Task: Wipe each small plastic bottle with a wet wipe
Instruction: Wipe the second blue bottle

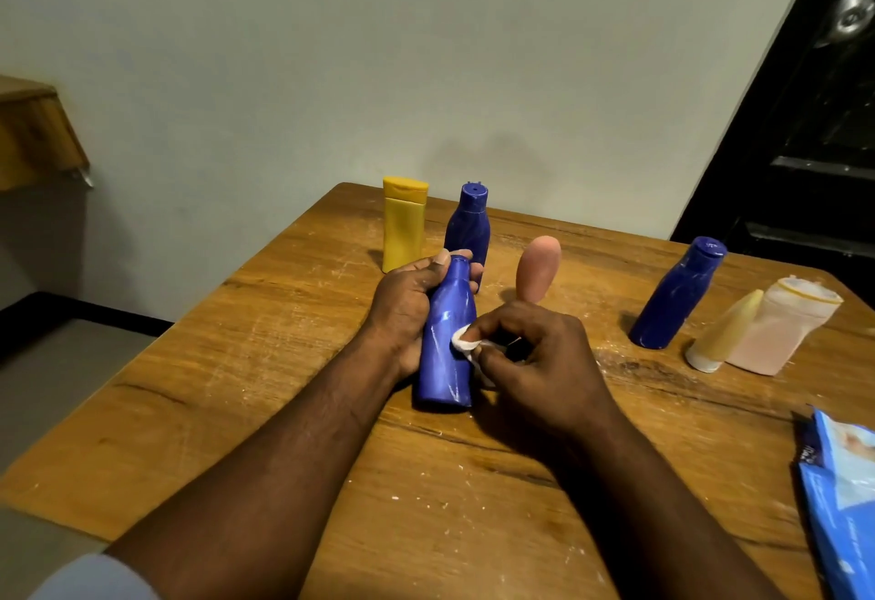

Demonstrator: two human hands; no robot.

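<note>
My left hand (402, 310) grips a blue plastic bottle (447, 348) by its upper half, its base on the wooden table (284, 339). My right hand (535, 353) pinches a small white wet wipe (463, 342) against the bottle's side. Behind stand a yellow bottle (402, 225), a dark blue bottle (468, 225) and a pink bottle (539, 272). To the right stand another dark blue bottle (677, 291), a cream tube (724, 339) and a pale pink bottle (781, 329).
A blue wet-wipe packet (843, 500) lies at the table's right front edge. A grey wall rises behind the table, with a dark door (814, 125) at the right. A wooden shelf (33, 135) juts out at the left.
</note>
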